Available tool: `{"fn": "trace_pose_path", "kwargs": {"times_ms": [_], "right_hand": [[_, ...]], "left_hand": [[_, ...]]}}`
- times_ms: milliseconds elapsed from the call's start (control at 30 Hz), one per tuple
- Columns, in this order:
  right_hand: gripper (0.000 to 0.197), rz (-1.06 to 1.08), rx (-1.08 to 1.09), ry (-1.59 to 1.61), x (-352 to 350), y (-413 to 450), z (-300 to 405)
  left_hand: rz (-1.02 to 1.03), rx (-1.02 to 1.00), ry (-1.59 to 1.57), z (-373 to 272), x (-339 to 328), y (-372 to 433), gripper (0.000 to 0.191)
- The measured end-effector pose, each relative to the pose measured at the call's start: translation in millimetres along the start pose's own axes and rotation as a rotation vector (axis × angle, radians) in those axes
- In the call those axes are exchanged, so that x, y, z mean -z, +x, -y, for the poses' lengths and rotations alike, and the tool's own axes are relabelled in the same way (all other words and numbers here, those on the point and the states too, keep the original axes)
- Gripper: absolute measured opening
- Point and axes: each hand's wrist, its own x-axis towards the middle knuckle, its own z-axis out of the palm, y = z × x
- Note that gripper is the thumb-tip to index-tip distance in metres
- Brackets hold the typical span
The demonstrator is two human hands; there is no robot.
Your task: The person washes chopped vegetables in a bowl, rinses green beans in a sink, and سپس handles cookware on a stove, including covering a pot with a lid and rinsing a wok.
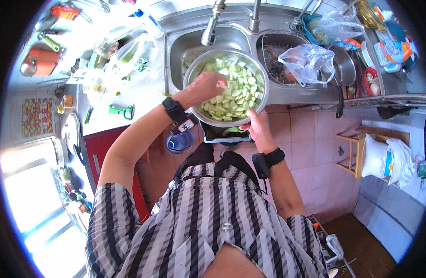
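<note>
A wide stainless-steel bowl (267, 85) sits over the front edge of the left sink basin. Many pale green sliced vegetable pieces (238, 95) lie in it. My left hand (206, 86) reaches over the left rim into the bowl, fingers down at the pieces. Whether it grips any of them is hidden. At the bowl's front right, my right hand (257, 125) holds the rim, thumb on top and fingers below. Just under the bowl's front, a drawer or bin edge (227, 140) shows, with green peel (234, 131) inside.
Above the bowl hangs the faucet (209, 33). A wire rack (273, 41) and a clear plastic bag (306, 64) occupy the right basin, beside a handled pot (343, 67). A green peeler (122, 112) lies on the left counter. On the floor stands a blue plastic jug (180, 141).
</note>
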Motion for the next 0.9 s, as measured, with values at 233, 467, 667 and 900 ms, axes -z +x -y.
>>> {"fn": "trace_pose_path", "kwargs": {"times_ms": [233,467,667,900], "right_hand": [[0.047,-0.001,-0.014,-0.087,39,18,20],[0.041,-0.073,0.016,-0.284,69,-4,62],[0.038,-0.13,0.008,-0.418,98,-18,106],[0.037,-0.249,-0.054,-0.512,113,-42,147]], "left_hand": [[-0.122,0.291,-0.199,3,25,-48,0.039],[-0.097,-0.011,-0.114,0,-16,-14,0.091],[-0.176,-0.171,0.021,-6,-71,21,0.105],[-0.282,-0.227,0.229,-28,-126,58,0.105]]}}
